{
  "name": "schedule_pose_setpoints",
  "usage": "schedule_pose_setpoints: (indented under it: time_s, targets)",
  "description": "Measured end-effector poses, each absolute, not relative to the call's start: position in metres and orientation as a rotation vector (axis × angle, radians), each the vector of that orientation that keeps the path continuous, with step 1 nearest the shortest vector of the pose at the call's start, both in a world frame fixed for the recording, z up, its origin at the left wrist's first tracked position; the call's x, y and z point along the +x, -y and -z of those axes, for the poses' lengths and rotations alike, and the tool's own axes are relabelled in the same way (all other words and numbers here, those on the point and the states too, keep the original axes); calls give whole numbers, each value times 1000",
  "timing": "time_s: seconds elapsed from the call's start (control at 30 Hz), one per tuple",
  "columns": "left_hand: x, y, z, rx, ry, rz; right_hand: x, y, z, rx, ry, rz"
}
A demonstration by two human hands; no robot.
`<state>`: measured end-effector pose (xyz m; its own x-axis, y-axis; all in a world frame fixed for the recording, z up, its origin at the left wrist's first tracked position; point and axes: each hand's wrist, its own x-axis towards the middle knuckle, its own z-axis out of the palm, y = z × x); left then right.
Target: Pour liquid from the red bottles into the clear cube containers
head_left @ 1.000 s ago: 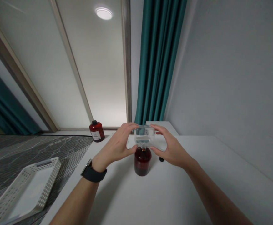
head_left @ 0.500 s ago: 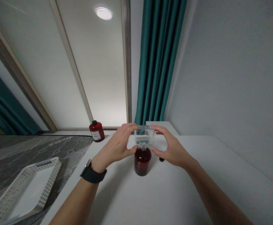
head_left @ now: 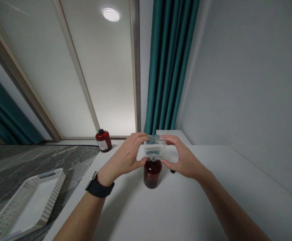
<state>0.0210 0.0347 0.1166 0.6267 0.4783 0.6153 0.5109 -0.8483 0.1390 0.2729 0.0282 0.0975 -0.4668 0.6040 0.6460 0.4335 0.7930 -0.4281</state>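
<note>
A clear square container point(head_left: 155, 148) with a little liquid in it is tilted over the neck of a dark red bottle point(head_left: 152, 173) that stands on the white table point(head_left: 186, 207). My left hand point(head_left: 124, 157) grips the container's left side with thumb below and fingers on top. My right hand point(head_left: 182, 158) grips its right side the same way. A small black cap point(head_left: 172, 171) lies on the table just behind my right hand, beside the bottle.
A second dark red bottle point(head_left: 103, 140) with a white label and black cap stands at the table's far left corner. A white perforated tray point(head_left: 25, 204) lies lower left on the grey patterned surface. A teal curtain point(head_left: 169, 67) hangs behind; a grey wall runs along the right.
The container has tipped a little further forward over the bottle's neck. Both hands stay in nearly the same place.
</note>
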Motion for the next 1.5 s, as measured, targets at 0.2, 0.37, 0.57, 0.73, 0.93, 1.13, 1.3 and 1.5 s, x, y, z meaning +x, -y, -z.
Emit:
schedule_pose_setpoints:
  time_s: [0.2,0.37,0.57,0.73,0.93,1.13,1.3,1.5]
  targets:
    - [21,-33,-118,-2794,853,1001,274,-28,-99,-756,2150,-264]
    - [21,-31,-118,-2786,851,1009,274,-28,-98,-750,2152,-263]
    - [22,-31,-118,-2768,842,1009,274,-27,-100,-748,2170,-239]
    - [22,-31,-119,-2802,891,987,274,-28,-100,-756,2181,-232]
    - [23,-38,-112,-2840,1002,1062,273,-29,-96,-857,2129,-301]
    - [25,-44,-101,-2868,1046,1123,268,-31,-90,-907,2060,-341]
    - [24,-44,-99,-2977,1070,1213,268,-34,-83,-936,2005,-421]
    - [23,-44,-99,-3057,1094,1355,268,-32,-87,-896,2030,-413]
